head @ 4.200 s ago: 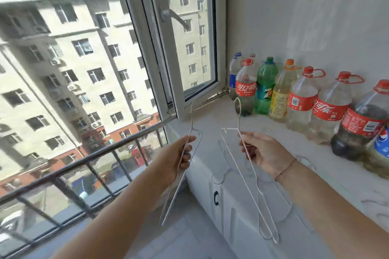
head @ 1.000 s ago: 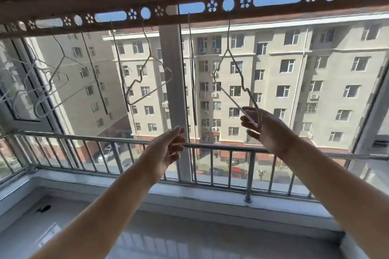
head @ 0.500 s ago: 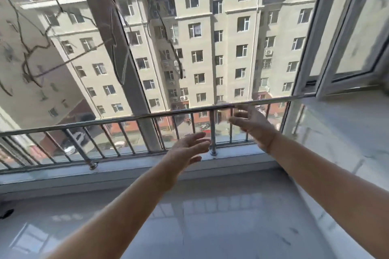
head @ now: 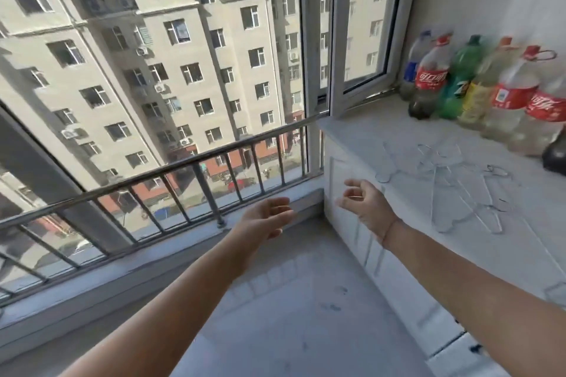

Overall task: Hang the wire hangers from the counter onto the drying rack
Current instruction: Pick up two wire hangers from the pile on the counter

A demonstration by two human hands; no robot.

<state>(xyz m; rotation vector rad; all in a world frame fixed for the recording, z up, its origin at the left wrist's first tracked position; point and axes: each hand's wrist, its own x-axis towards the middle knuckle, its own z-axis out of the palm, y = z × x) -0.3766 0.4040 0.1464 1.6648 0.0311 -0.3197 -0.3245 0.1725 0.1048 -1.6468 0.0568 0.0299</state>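
Several thin wire hangers (head: 450, 187) lie tangled flat on the white marble counter (head: 367, 144) at the right. My right hand (head: 364, 202) hovers with relaxed, slightly curled fingers just left of the counter's front edge, holding nothing. My left hand (head: 266, 217) is stretched forward over the floor near the window sill, fingers loose and empty. The drying rack is out of view above.
A row of large plastic bottles (head: 477, 86) stands along the wall at the back of the counter. White cabinet doors (head: 352, 232) sit under the counter. A metal railing (head: 190, 168) runs along the window, and an opened window sash (head: 361, 40) stands beside the counter.
Both hangers I carried were left on the overhead rack. My view has swung down and right from the rack to the counter, and both empty hands have moved toward it.
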